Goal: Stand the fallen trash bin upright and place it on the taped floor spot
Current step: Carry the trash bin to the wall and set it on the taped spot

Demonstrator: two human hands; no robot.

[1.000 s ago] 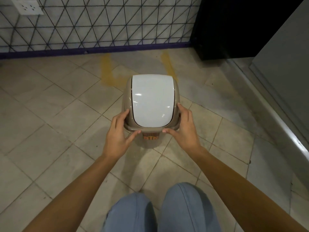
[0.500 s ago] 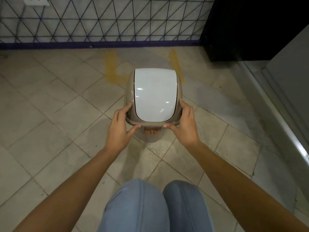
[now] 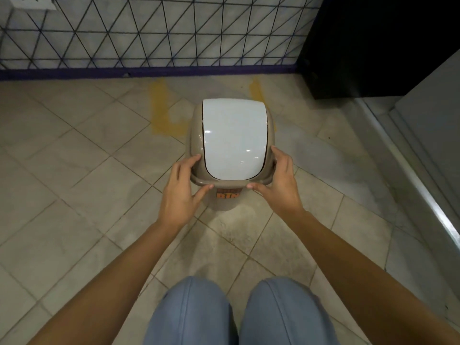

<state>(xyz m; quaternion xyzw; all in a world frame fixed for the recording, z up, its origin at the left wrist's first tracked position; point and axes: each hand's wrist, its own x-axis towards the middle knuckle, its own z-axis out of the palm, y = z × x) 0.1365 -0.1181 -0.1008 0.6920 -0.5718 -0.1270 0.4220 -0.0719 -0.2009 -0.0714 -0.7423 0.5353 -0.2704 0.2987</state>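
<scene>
Upright trash bin (image 3: 232, 143) carried nearer the yellow tape (image 3: 159, 108), left hand (image 3: 180, 192) and right hand (image 3: 278, 185) still clamped on its rim

Upright bin (image 3: 232, 140) between both hands, before the wall (image 3: 149, 31).

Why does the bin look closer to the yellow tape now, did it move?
Yes. The trash bin has slid forward between the yellow tape marks, toward the wall, with both hands on its rim.

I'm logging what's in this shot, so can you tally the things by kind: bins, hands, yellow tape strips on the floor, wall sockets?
Trash bin: 1
Hands: 2, left hand and right hand
Yellow tape strips: 2, left strip and right strip
Wall socket: 1
Total: 6
</scene>
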